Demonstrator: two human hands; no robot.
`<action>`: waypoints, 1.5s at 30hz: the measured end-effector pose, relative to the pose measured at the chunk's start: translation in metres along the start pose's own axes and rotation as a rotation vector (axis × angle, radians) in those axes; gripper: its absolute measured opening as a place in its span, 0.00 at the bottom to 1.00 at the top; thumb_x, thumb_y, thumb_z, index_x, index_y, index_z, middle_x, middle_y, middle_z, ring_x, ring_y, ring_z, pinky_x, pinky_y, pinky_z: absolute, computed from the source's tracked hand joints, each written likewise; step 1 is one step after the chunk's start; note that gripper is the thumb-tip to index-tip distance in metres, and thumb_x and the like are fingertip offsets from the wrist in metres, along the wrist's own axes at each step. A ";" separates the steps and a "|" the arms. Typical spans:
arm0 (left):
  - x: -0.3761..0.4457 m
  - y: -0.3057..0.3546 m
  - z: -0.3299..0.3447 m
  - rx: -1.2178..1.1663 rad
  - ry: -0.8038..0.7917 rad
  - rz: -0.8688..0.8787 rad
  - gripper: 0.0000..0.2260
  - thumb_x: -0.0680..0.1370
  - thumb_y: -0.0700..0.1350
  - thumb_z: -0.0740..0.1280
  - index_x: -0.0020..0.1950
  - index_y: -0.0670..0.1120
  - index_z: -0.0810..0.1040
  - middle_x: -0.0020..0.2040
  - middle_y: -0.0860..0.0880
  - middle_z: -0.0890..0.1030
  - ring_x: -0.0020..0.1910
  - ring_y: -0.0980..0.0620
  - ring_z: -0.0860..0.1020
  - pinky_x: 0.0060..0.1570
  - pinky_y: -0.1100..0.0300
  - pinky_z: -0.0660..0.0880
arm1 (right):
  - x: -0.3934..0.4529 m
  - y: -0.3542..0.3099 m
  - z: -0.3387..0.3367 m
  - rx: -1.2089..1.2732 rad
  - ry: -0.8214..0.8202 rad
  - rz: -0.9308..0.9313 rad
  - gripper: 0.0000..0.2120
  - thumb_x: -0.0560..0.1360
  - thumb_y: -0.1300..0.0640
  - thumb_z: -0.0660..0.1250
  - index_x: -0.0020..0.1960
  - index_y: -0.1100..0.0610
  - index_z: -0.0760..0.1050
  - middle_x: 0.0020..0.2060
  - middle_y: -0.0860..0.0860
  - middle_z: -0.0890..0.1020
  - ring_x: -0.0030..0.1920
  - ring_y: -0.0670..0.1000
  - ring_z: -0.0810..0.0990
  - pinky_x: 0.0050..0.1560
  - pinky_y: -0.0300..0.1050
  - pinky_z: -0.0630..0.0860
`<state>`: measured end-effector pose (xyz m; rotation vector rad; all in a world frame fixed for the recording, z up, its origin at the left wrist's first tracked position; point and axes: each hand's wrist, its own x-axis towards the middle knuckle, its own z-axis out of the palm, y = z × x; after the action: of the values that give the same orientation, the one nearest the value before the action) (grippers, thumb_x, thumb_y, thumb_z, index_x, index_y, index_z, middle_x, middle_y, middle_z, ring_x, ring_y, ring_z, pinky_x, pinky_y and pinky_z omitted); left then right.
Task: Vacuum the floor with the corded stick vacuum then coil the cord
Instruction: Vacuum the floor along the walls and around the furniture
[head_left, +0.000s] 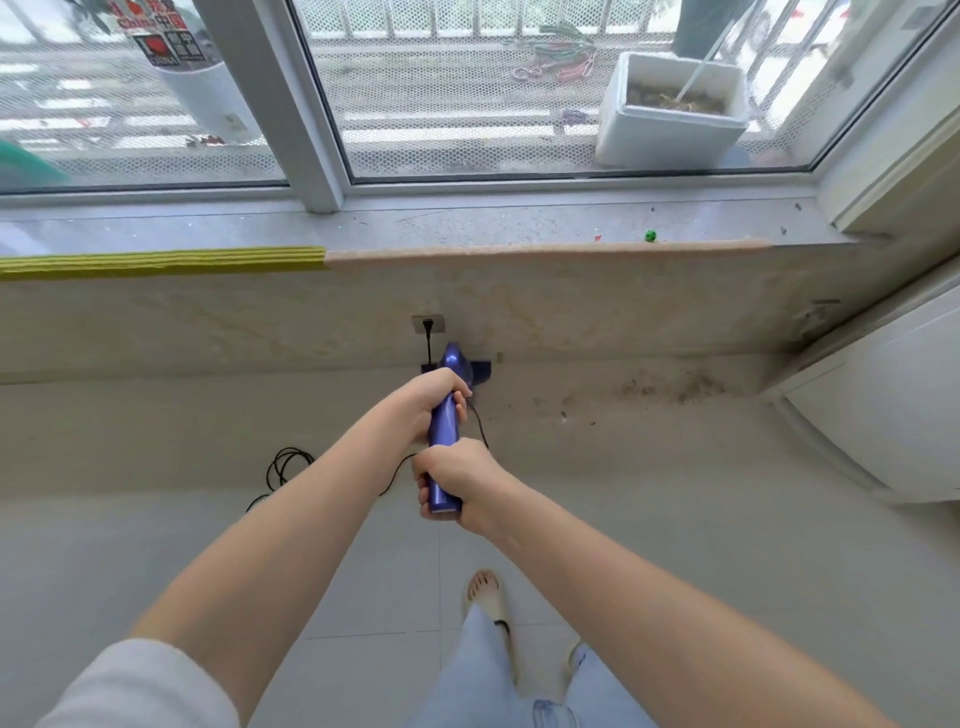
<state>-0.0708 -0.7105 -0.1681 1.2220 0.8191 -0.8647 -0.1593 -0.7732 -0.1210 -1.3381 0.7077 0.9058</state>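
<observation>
A purple stick vacuum (445, 421) points away from me toward the wall under the window. My left hand (434, 402) grips its handle higher up. My right hand (451, 475) grips the handle's near end. The vacuum's dark floor head (483, 367) sits at the base of the wall, mostly hidden behind the body. A black cord (283, 470) lies in loose loops on the floor to the left and runs under my left arm. Its plug (428, 327) is in a wall socket just above the floor head.
Dust and debris (670, 387) lie along the wall base to the right. A white cabinet (893, 410) stands at the right. The windowsill (519, 228) runs above, with a yellow-green edge strip (161, 262). My foot in a sandal (485, 592) is on pale floor tiles.
</observation>
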 end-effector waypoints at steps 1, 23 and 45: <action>0.000 -0.003 -0.002 -0.005 -0.003 -0.010 0.05 0.77 0.34 0.56 0.47 0.41 0.69 0.20 0.52 0.66 0.15 0.60 0.64 0.17 0.71 0.64 | -0.001 0.002 0.000 -0.007 0.004 0.015 0.08 0.71 0.72 0.57 0.43 0.60 0.66 0.28 0.55 0.70 0.25 0.50 0.68 0.23 0.35 0.69; 0.000 -0.014 0.088 0.017 -0.111 -0.034 0.14 0.75 0.35 0.55 0.30 0.45 0.63 0.20 0.51 0.66 0.17 0.55 0.65 0.28 0.66 0.64 | -0.038 -0.004 -0.090 -0.082 0.135 -0.035 0.07 0.72 0.71 0.58 0.41 0.61 0.67 0.27 0.54 0.69 0.21 0.48 0.66 0.21 0.34 0.67; 0.011 -0.039 0.246 0.103 -0.148 -0.060 0.14 0.76 0.35 0.53 0.31 0.45 0.63 0.19 0.52 0.66 0.15 0.56 0.65 0.26 0.67 0.64 | -0.062 0.011 -0.242 -0.056 0.204 -0.092 0.07 0.72 0.69 0.59 0.39 0.60 0.68 0.27 0.53 0.70 0.22 0.47 0.68 0.22 0.36 0.68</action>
<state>-0.0844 -0.9586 -0.1565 1.2126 0.7014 -1.0441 -0.1823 -1.0216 -0.1034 -1.5153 0.7745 0.7265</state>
